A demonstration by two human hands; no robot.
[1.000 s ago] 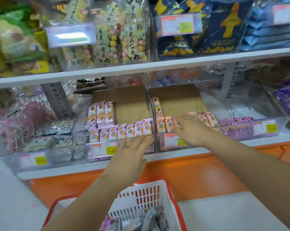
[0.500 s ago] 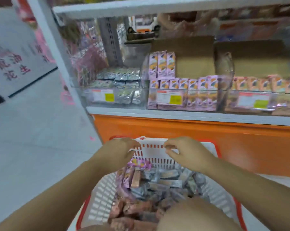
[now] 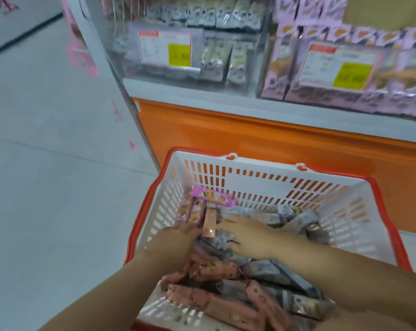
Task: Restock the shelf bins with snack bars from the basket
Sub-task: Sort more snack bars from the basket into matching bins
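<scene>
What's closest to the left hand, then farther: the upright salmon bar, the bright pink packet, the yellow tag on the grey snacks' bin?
1. Salmon bar, beside the left hand.
2. Bright pink packet, by the basket's far wall.
3. Yellow tag, on the shelf.

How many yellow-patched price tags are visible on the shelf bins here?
2. One price tag is on the front of the grey-pack bin; the other price tag is on the purple-pack bin to its right. More may lie outside the frame.

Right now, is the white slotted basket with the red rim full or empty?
Partly full: pink and grey snack bars heap in the white slotted basket; its far wall shows bare above them.
</scene>
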